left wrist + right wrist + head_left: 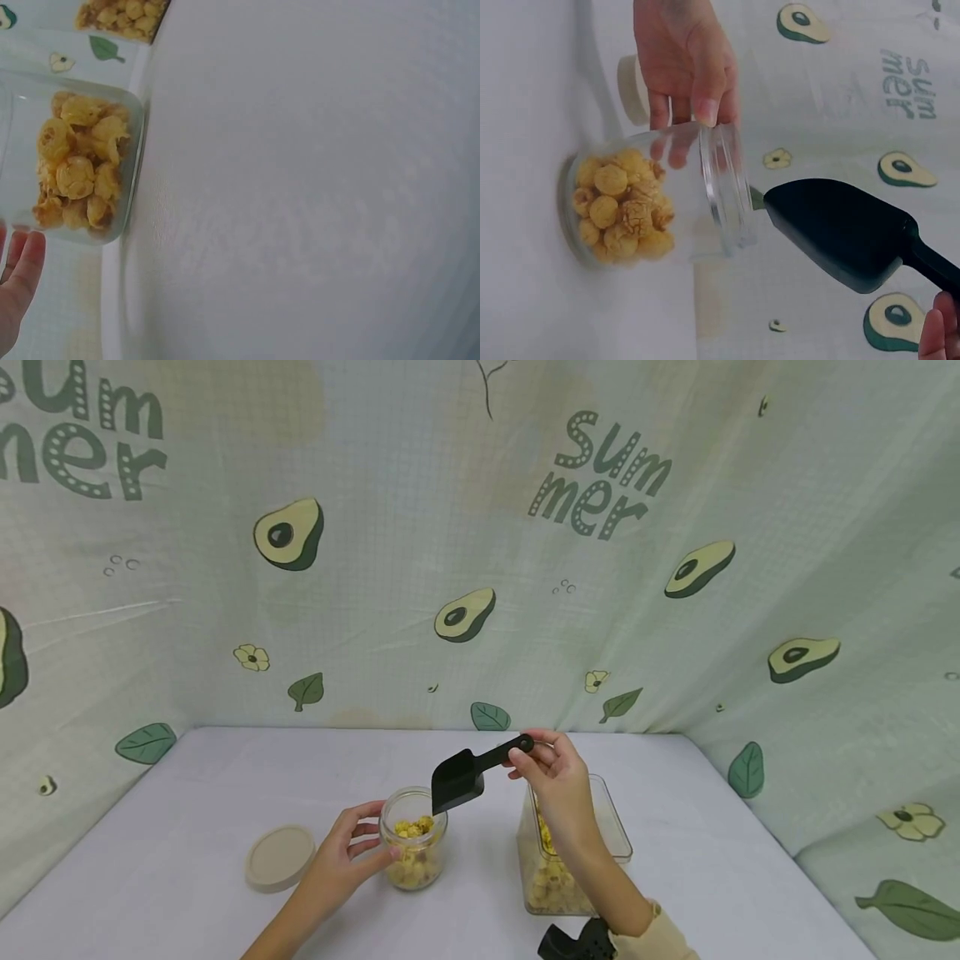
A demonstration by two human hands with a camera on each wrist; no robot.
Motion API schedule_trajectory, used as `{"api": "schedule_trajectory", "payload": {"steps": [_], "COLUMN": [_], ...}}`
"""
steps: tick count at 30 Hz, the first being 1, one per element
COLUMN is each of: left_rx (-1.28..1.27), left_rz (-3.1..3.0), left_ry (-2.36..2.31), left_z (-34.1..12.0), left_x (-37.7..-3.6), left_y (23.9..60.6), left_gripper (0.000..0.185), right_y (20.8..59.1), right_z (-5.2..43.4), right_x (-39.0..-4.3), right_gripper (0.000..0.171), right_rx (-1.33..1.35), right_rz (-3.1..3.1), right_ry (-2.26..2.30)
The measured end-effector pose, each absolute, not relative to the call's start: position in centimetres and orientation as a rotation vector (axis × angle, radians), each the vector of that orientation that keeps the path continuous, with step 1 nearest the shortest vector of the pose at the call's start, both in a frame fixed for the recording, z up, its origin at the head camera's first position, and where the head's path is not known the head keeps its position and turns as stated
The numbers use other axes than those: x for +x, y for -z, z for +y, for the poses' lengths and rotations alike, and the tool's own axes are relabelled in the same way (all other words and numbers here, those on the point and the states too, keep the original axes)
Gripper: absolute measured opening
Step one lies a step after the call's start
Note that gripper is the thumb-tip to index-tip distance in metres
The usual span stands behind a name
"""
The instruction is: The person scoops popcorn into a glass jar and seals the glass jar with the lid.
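Note:
A small round glass jar partly filled with yellow puffed snacks stands on the white table. My left hand grips its side. My right hand pinches the handle end of a black plastic scoop, whose blade hangs tilted down just above the jar's mouth. Behind my right wrist stands a clear rectangular container with more yellow snacks at its bottom.
A beige round lid lies flat on the table left of the jar. A black object sits at the near edge below my right forearm. An avocado-print curtain closes off the back and sides.

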State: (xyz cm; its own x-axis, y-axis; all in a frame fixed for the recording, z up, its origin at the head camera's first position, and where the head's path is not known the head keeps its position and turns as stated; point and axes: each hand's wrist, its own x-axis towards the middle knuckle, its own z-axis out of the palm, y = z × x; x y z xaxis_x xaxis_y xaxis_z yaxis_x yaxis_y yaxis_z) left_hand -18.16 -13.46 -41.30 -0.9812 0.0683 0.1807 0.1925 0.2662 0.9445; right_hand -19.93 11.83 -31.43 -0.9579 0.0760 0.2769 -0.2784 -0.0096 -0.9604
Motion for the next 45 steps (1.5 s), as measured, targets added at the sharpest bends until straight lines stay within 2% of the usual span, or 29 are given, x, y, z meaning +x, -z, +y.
{"api": "schedule_trajectory", "payload": {"steps": [25, 39, 45], "left_rx": [-0.309, -0.310, -0.317], "left_rz": [-2.389, -2.382, -2.377], "left_ry": [1.808, 1.812, 1.807], "left_z": [-13.6, -13.6, -13.6], "left_x": [-18.1, -18.0, -18.0], "left_y": [41.5, 41.5, 41.5], "left_gripper": [0.056, 0.055, 0.055], "right_y": [30.8, 30.9, 31.2], "right_z": [15.8, 18.6, 19.8], "right_x": [-18.6, -17.8, -17.7], "right_gripper": [0.034, 0.028, 0.029], "right_rx": [0.104, 0.162, 0.098], "right_rz": [-1.845, -1.680, -1.639], "right_ry": [-2.097, -2.173, -2.194]}}
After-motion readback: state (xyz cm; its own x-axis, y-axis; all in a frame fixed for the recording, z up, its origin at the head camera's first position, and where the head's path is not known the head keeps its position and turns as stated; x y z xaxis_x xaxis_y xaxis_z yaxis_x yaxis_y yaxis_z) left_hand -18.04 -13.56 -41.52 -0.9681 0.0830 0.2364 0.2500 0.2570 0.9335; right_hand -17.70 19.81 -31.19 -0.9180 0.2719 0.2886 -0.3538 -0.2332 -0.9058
